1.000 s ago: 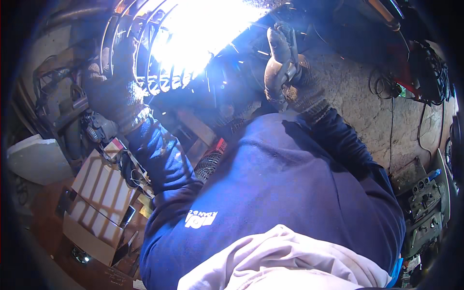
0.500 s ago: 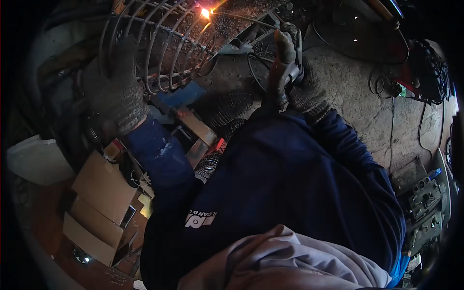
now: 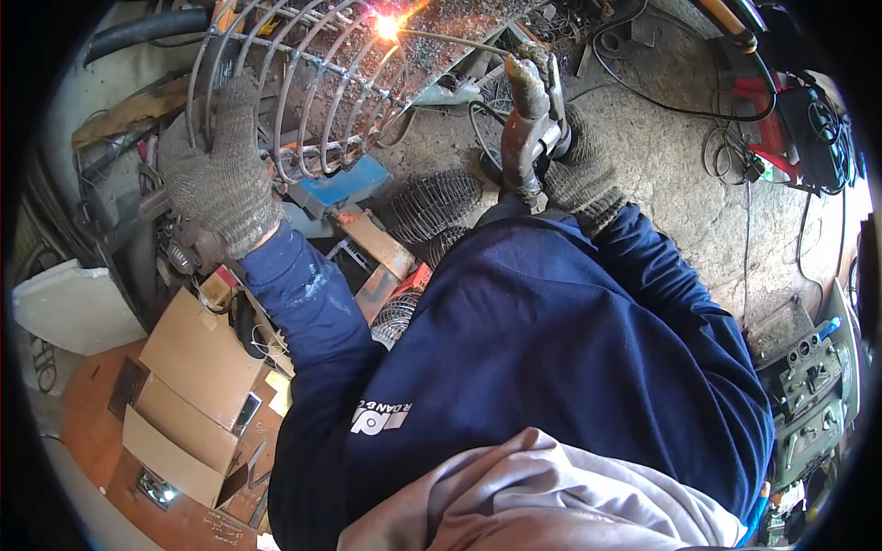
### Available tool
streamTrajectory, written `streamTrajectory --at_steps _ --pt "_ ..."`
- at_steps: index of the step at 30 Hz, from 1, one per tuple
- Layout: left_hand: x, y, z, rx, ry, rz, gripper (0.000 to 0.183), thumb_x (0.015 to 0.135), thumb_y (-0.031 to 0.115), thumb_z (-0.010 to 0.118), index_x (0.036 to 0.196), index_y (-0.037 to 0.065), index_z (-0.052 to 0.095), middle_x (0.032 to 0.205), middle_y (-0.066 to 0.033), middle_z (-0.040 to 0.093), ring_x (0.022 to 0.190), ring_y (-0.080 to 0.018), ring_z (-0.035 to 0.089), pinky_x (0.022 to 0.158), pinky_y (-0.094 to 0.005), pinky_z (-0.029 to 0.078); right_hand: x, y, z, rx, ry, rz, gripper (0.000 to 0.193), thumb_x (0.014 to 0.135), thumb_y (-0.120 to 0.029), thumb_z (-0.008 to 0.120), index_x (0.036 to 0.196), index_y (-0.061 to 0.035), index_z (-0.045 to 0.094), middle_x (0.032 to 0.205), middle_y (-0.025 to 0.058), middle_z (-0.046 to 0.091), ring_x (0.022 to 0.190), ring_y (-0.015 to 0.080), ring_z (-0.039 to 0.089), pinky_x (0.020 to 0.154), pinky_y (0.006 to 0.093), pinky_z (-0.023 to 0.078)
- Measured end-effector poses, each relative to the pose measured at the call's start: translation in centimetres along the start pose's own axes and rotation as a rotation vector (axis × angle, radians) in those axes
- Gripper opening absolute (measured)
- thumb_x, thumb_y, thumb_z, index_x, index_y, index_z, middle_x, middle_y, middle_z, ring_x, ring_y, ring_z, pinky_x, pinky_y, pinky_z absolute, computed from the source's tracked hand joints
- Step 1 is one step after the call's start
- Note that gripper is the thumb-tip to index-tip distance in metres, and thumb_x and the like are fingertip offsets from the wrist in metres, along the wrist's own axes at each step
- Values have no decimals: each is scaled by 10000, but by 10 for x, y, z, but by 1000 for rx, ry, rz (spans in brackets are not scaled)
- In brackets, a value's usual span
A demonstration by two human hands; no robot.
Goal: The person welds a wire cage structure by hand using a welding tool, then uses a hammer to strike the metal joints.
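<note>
At the top stands a cage of curved metal bars (image 3: 292,101) with welds along its crosspieces. My left hand (image 3: 220,174), in a grey knitted glove, grips its left end, fingers against the outer bars. My right hand (image 3: 583,174), in a similar glove, is closed on a welding electrode holder (image 3: 531,119); its fingers are partly hidden behind the holder. From the holder's jaws a thin welding rod (image 3: 459,39) runs left to the cage's upper right side. A bright arc (image 3: 387,27) glows at the rod's tip, hiding the contact spot.
Below the cage lie a blue metal piece (image 3: 344,181) and black wire coils (image 3: 432,207). An opened cardboard box (image 3: 197,358) sits on a brown table (image 3: 87,404) at lower left. Cables (image 3: 726,156) and a red-and-black machine (image 3: 808,138) are at right, grey machinery (image 3: 808,395) below.
The picture is brighter now and the arc's glow larger. The rod's tip and the holder have shifted slightly left. My left hand stays on the cage.
</note>
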State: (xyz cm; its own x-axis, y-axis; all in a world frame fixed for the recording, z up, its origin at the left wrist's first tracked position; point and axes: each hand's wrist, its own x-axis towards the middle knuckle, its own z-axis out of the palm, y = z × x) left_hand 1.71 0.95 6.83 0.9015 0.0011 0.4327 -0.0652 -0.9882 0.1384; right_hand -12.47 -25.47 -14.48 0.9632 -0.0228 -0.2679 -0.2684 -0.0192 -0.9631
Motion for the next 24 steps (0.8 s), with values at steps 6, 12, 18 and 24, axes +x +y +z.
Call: streamTrajectory --at_steps 6,12,18,24 --pt "0 4 -2 -51 -39 -38 480 755 485 744 897 27 728 821 -124 704 737 -281 668 696 -400 498 3 -5 -1 -108 -5 -42 609 665 -189 784 1198 -26 540 1069 155 630 1024 287 622 891 377 482" --pt "-1 4 2 -301 -96 -178 389 782 394 757 776 14 673 728 -47 652 678 -125 589 621 -290 449 13 26 -2 -187 -135 -79 592 769 -304 727 1257 -55 502 1104 142 614 1039 258 611 867 363 494" --pt "7 -25 8 93 66 53 358 779 375 765 805 29 676 762 -79 653 697 -182 609 614 -324 462 9 18 -4 582 -412 -12 277 890 -182 578 1106 -8 566 1019 141 618 920 223 623 811 332 515" --pt "5 -26 5 273 147 479 331 775 355 773 835 43 678 797 -111 654 716 -238 628 607 -357 474 -2 7 5 560 3 56 397 789 -120 682 1150 -40 537 1022 111 614 946 218 626 838 336 502"
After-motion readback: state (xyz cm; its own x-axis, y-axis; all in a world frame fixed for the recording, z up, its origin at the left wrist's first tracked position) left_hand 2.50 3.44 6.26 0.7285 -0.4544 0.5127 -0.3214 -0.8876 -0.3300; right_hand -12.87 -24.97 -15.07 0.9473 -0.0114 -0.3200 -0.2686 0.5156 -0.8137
